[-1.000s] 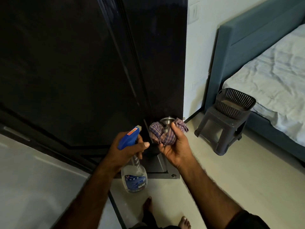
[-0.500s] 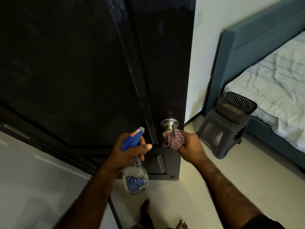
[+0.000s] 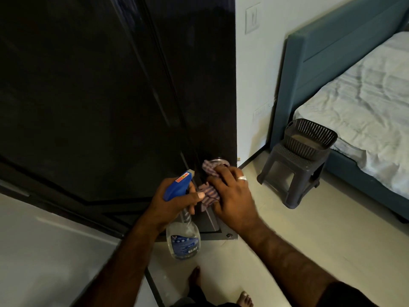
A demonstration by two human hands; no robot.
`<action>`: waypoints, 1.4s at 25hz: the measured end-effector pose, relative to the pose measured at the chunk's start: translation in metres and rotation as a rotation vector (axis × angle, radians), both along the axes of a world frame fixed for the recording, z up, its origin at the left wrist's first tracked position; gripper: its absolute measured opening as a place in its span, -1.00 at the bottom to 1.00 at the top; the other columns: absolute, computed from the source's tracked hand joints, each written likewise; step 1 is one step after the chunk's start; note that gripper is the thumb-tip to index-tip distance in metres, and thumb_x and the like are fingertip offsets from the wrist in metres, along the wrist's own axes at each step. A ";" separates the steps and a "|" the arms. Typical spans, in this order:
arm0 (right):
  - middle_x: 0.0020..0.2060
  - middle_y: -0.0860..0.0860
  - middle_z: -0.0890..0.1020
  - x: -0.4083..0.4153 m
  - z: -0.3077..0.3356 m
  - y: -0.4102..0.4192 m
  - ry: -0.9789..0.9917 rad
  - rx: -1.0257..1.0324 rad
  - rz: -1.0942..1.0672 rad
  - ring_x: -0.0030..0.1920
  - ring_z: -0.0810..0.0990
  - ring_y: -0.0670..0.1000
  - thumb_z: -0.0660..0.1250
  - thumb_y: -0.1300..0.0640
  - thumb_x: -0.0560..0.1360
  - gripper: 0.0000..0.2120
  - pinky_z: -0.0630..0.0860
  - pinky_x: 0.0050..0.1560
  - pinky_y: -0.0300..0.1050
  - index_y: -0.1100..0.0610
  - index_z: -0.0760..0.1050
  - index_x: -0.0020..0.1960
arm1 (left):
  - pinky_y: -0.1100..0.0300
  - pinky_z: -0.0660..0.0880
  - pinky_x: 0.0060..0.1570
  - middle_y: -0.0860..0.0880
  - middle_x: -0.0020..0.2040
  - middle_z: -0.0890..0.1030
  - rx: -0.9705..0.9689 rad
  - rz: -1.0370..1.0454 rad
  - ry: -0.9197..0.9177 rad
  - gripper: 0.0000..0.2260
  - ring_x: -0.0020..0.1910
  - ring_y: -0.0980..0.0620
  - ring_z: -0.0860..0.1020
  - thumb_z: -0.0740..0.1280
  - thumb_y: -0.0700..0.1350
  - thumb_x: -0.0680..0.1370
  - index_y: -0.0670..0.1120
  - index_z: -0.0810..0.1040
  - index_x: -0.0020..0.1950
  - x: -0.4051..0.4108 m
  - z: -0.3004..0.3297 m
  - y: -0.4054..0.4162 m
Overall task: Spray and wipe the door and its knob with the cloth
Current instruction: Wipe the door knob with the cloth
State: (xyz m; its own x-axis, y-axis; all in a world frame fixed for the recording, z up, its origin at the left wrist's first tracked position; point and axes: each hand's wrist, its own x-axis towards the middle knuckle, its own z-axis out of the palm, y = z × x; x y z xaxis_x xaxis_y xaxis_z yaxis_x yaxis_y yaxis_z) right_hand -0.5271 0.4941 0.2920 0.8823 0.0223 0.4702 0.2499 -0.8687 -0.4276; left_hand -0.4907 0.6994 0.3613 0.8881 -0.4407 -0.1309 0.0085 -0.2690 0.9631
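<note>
While the left hand (image 3: 177, 201) is gripping a clear blue-triggered spray bottle (image 3: 182, 231) at lower centre, the right hand (image 3: 232, 196) is pressing a checked purple cloth (image 3: 209, 173) over the round metal knob (image 3: 218, 161) on the glossy black door (image 3: 110, 96).

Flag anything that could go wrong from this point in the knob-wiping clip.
The right hand covers the knob with the checked cloth, so the knob's far side may get missed. The left hand holds the spray bottle close beside it; a stray squeeze could wet the floor near the bare feet, a possible slip.
</note>
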 end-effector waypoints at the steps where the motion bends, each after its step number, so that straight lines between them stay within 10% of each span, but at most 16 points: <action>1: 0.42 0.01 0.56 0.009 0.002 -0.011 -0.013 -0.034 0.082 0.39 0.45 0.13 0.30 -0.19 0.53 -0.47 0.52 0.31 0.15 -0.01 0.58 0.43 | 0.08 0.63 -0.15 -0.23 -0.28 0.59 -0.005 -0.012 0.004 -0.74 -0.29 -0.15 0.60 0.52 -0.14 0.55 -0.31 0.55 -0.09 0.001 0.001 -0.001; 8: 0.19 -0.07 0.56 0.009 0.005 0.012 0.068 0.515 -0.073 0.14 0.50 -0.12 0.41 -0.03 0.57 -0.55 0.46 0.08 -0.34 0.03 0.45 0.42 | 0.11 0.64 -0.18 -0.17 -0.27 0.62 -0.049 0.031 0.008 -0.67 -0.28 -0.11 0.61 0.57 0.02 0.42 -0.22 0.59 -0.13 0.004 0.011 -0.005; 12: 0.18 0.08 0.75 0.005 0.001 0.021 0.561 1.831 0.011 0.15 0.72 0.08 0.42 0.06 0.63 -0.62 0.72 0.00 -0.07 0.09 0.53 0.42 | 0.09 0.63 -0.21 -0.17 -0.28 0.60 -0.055 0.059 0.011 -0.83 -0.30 -0.11 0.59 0.53 -0.18 0.52 -0.20 0.59 -0.17 0.005 0.011 -0.003; 14: 0.21 0.23 0.73 0.005 0.005 0.015 0.676 2.095 0.086 0.12 0.72 0.21 0.39 0.01 0.64 -0.62 0.72 -0.09 0.00 0.15 0.56 0.40 | 0.09 0.62 -0.21 -0.15 -0.29 0.60 -0.051 0.074 0.018 -0.85 -0.31 -0.10 0.60 0.54 -0.16 0.50 -0.13 0.61 -0.20 0.003 0.010 -0.002; 17: 0.16 0.16 0.76 0.010 0.015 0.015 0.576 1.919 -0.012 0.15 0.75 0.16 0.37 -0.04 0.68 -0.70 0.72 0.00 0.01 0.10 0.61 0.33 | 0.06 0.64 -0.19 -0.17 -0.28 0.59 -0.071 0.075 0.017 -0.83 -0.30 -0.13 0.59 0.57 -0.12 0.49 -0.10 0.61 -0.20 0.001 0.010 0.003; 23: 0.22 -0.22 0.51 -0.002 -0.013 0.028 0.119 0.737 -0.231 0.19 0.53 -0.21 0.50 0.14 0.50 -0.42 0.41 0.13 -0.51 0.04 0.45 0.49 | 0.06 0.64 -0.17 -0.16 -0.30 0.60 -0.088 0.105 0.017 -0.79 -0.31 -0.12 0.60 0.57 0.02 0.43 -0.06 0.62 -0.18 0.002 0.003 0.026; 29: 0.42 0.17 0.46 0.013 0.010 0.023 -0.096 0.208 -0.149 0.41 0.46 0.17 0.50 -0.04 0.48 -0.31 0.46 0.39 0.02 0.23 0.48 0.52 | 0.01 0.62 -0.18 -0.17 -0.33 0.58 -0.080 0.081 0.020 -0.80 -0.33 -0.12 0.58 0.55 -0.05 0.46 -0.10 0.59 -0.21 0.019 -0.001 0.040; 35: 0.13 -0.04 0.68 0.037 0.006 0.040 0.059 0.757 -0.499 0.10 0.68 -0.03 0.58 0.00 0.46 -0.58 0.59 0.12 -0.11 0.03 0.63 0.28 | 0.06 0.64 -0.17 -0.24 -0.36 0.58 -0.015 -0.041 -0.018 -0.78 -0.36 -0.15 0.58 0.51 -0.08 0.49 -0.16 0.57 -0.26 0.049 0.002 0.032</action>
